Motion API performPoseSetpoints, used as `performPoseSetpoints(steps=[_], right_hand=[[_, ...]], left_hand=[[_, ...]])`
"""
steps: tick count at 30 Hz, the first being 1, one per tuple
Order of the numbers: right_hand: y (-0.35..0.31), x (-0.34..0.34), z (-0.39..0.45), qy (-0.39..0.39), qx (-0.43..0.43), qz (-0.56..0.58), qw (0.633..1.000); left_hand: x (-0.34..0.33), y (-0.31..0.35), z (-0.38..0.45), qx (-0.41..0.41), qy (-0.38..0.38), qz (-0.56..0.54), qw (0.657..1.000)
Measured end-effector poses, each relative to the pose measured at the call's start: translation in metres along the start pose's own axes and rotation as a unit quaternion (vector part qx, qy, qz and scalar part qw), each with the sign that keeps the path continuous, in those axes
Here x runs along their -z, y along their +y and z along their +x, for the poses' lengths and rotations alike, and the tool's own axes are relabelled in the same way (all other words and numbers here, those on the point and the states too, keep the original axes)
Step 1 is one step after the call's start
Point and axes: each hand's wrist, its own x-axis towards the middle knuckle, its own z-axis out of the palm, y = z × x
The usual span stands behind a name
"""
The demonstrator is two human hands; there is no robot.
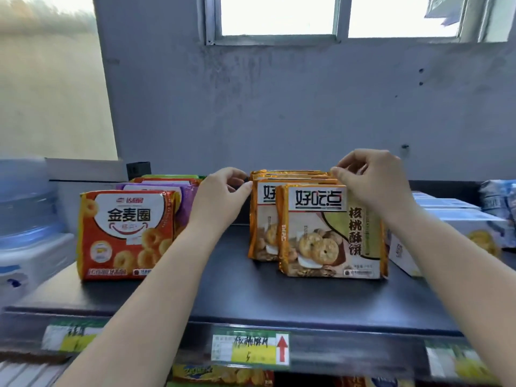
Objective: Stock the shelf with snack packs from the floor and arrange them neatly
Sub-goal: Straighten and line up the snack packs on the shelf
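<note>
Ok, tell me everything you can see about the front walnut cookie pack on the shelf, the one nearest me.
The front walnut cookie pack is a squarish, glossy plastic wrapper with orange-gold edges, a white band of black lettering on top, a green panel at right and pictured round cookies. It stands upright on the dark shelf, facing forward, offset right of the matching packs behind it. The right hand rests at its top right corner; the left hand is at the packs behind.

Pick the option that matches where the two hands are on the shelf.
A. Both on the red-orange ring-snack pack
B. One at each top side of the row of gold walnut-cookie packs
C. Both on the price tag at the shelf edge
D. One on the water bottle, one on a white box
B: the left hand and right hand touch the top corners of the gold walnut-cookie packs, one on each side.
</note>
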Motion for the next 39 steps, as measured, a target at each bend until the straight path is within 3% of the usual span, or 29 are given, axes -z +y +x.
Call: performPoseSetpoints(steps=[10, 17, 21, 25, 30, 34, 39], right_hand=[[0.038, -0.02, 0.067, -0.201, -0.119, -0.064, 0.97], [0.049, -0.007, 0.054, -0.26, -0.154, -0.082, 0.95], [0.042, -0.017, 0.051, -0.237, -0.16, -0.06, 0.956], [0.035, -0.022, 0.049, -0.234, -0.157, -0.058, 0.958], [0.042, -0.001, 0.038, -0.154, -0.141, -0.075, 0.975], [0.053, 0.008, 0.015, -0.133, -0.183, -0.124, 0.966], [0.058, -0.003, -0.014, -0.156, -0.225, 0.033, 0.961]], left_hand=[[-0.036, -0.011, 0.052, 0.12, -0.088, 0.018, 0.989], [-0.042, -0.019, 0.043, 0.061, -0.071, 0.001, 0.996], [-0.042, -0.017, 0.042, 0.09, -0.079, -0.064, 0.991], [-0.038, -0.019, 0.042, 0.093, -0.083, -0.061, 0.99], [-0.03, -0.016, 0.024, -0.01, 0.006, 0.049, 0.999], [-0.036, -0.012, -0.001, 0.001, -0.055, 0.036, 0.998], [-0.048, -0.007, -0.016, 0.023, -0.13, -0.008, 0.991]])
